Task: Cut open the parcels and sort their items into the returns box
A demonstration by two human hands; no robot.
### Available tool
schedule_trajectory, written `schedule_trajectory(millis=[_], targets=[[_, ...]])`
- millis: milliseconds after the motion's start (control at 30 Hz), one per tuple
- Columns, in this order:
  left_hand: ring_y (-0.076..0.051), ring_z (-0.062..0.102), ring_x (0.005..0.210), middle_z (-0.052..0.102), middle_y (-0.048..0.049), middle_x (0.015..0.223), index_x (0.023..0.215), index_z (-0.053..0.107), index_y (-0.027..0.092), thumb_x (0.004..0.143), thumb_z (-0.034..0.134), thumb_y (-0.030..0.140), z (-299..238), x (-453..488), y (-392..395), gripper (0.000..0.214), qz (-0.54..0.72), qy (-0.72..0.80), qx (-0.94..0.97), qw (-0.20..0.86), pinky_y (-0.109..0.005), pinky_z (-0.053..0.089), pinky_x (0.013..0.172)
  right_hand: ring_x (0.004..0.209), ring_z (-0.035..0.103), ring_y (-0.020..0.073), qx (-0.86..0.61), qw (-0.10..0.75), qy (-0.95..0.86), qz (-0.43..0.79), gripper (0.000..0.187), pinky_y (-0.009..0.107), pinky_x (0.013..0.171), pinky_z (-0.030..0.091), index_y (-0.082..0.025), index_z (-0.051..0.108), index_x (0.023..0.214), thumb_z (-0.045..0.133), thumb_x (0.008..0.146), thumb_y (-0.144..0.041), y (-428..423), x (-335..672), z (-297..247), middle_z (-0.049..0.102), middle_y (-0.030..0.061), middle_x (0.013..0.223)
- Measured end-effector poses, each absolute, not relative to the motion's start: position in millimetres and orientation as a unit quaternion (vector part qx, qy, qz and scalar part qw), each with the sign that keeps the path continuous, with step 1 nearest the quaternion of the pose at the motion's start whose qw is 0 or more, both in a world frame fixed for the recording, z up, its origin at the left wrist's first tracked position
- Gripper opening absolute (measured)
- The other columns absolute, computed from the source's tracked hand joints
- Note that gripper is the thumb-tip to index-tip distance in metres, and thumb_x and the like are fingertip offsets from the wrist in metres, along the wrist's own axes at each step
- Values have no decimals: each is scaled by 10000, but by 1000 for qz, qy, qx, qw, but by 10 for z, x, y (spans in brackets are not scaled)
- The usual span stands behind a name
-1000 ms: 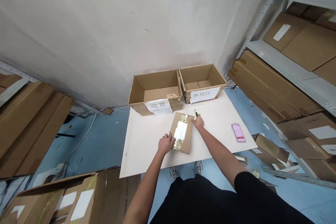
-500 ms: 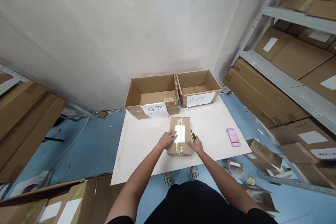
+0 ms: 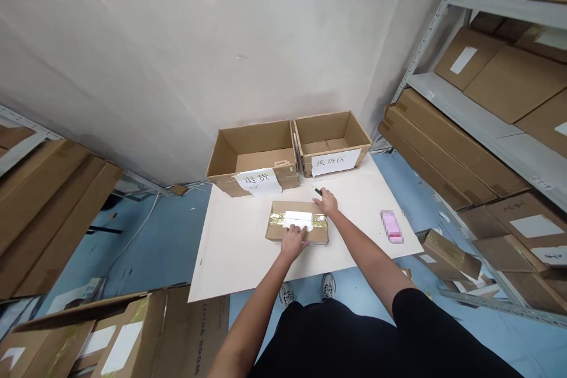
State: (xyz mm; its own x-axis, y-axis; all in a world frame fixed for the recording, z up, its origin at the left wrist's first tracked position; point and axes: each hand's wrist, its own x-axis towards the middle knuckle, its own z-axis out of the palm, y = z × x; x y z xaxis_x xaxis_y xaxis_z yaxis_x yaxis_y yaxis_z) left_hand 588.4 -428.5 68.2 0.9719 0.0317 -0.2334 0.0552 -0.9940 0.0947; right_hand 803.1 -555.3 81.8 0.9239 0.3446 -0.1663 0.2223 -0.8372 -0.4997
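A taped cardboard box [image 3: 274, 220] with a white label [image 3: 298, 220] lies lengthwise across the white table [image 3: 234, 254]. My left hand [image 3: 293, 241] grips its front edge, with fingers spread over the label. My right hand [image 3: 326, 202] is closed round a yellow and black utility knife [image 3: 317, 191] at the box's back right corner. The knife's tip points to the back left, just above or on the table; I cannot tell which.
Two open cartons with handwritten signs, a larger left carton [image 3: 230, 183] and a smaller right carton [image 3: 305, 159], stand along the table's back. A blurred pink item [image 3: 391, 227] lies at the right. Shelves [image 3: 469, 106] with boxes stand beyond; more cartons [image 3: 146, 331] are at lower left.
The box has turned a quarter turn, from lengthwise away from me to crosswise. My left hand has shifted from its left side to its front; my right hand has moved back with the knife.
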Motion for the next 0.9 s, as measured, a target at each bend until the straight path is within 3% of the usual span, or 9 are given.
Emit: schedule_trajectory(millis=[67,133,200,300,500,667,900], targets=[[-378,319,1512,462,-143,1600,1580,417,299,970,542,585,684,5946,-4101,686,-118,34,990,63,-544,323,1179,945,678,220,-939,306,-90,124,255,272,757,459,-246,534,1118,470,1041,-480,-5783,7951,786,706,69,1030],[-379,192,1573,301,-102,1703,1613,355,318,999,444,614,619,5954,-3975,688,-135,59,986,78,-564,276,1210,741,682,184,-914,370,-35,165,306,240,646,453,-249,541,1051,354,1070,-491,-6084,7803,706,689,14,828],[-371,113,1597,196,-67,1741,1634,295,337,1013,358,638,502,5903,-3959,693,-141,79,983,92,-581,238,1229,530,625,150,-872,422,-2,247,366,217,532,428,-243,540,942,354,1056,-536,-6374,7615,597,615,-35,642],[-362,23,1609,106,-39,1756,1650,222,358,1013,281,664,354,5787,-4073,709,-128,103,981,103,-612,168,1246,377,535,126,-822,455,24,341,435,209,421,385,-231,517,793,454,1005,-605,-6653,7359,456,540,-55,507],[-388,-113,1594,-12,-58,1758,1668,124,327,878,396,842,440,5755,-4200,981,-165,118,972,118,-632,74,1254,349,498,104,-801,466,41,374,520,196,403,385,-223,508,739,490,975,-686,-6657,7238,418,518,-61,473],[-379,-115,1594,-37,-65,1755,1669,121,313,891,379,836,535,5803,-4170,973,-174,115,971,118,-620,72,1255,341,495,97,-824,445,19,351,498,188,415,363,-221,510,743,495,988,-655,-6539,7265,425,503,-69,463],[-377,-111,1596,-24,-51,1757,1666,138,319,888,362,846,503,5775,-4183,967,-167,122,972,113,-612,63,1261,331,482,110,-799,493,35,343,472,208,403,365,-230,489,727,485,990,-622,-6552,7233,364,495,-69,456]])
